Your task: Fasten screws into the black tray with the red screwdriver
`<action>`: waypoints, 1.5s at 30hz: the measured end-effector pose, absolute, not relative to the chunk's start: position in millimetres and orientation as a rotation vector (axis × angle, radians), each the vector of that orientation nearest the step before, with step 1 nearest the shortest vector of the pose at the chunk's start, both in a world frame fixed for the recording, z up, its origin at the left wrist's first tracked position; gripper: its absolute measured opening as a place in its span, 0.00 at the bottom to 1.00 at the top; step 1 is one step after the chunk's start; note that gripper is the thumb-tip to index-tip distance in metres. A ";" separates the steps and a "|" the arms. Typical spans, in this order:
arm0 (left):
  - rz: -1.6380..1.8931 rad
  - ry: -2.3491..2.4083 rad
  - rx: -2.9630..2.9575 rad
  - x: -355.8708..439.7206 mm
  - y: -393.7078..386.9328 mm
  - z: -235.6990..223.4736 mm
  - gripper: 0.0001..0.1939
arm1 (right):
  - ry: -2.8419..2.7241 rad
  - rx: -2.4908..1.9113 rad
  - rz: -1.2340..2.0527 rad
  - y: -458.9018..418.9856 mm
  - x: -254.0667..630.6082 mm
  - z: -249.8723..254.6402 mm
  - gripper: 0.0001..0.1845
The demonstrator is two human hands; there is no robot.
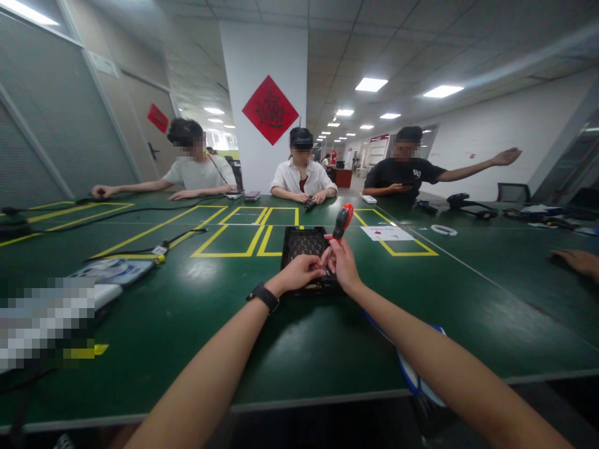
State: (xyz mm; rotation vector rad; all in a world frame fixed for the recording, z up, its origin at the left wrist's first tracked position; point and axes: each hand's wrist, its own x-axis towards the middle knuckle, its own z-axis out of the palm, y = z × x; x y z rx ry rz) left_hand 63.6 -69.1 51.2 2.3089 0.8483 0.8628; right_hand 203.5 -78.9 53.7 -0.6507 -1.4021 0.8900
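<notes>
A black open housing (pixel 305 244) with a bumpy, dark inside lies on the green table in front of me. My right hand (pixel 343 265) is closed round a screwdriver (pixel 344 221) with a red and black handle. It is tilted, handle up, and its shaft runs down between the fingers toward the housing's right side. Over the near part of the housing, my left hand (pixel 303 272) has its fingers pinched together close to the shaft's lower end. Whatever those fingertips grip is too small to make out, and the screwdriver's tip is hidden.
Yellow tape outlines (pixel 224 254) mark the green table (pixel 196 337). A printed sheet (pixel 387 233) and a white ring (pixel 443 230) lie to the right, a blue-white pouch (pixel 116 271) and cables to the left. Three people sit across; another person's hand (pixel 578 262) rests at the right edge.
</notes>
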 end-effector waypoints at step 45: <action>0.972 0.915 2.178 67.3 -66.0 45.3 0.16 | -1.427 -0.653 0.828 -88.8 201.5 57.2 0.18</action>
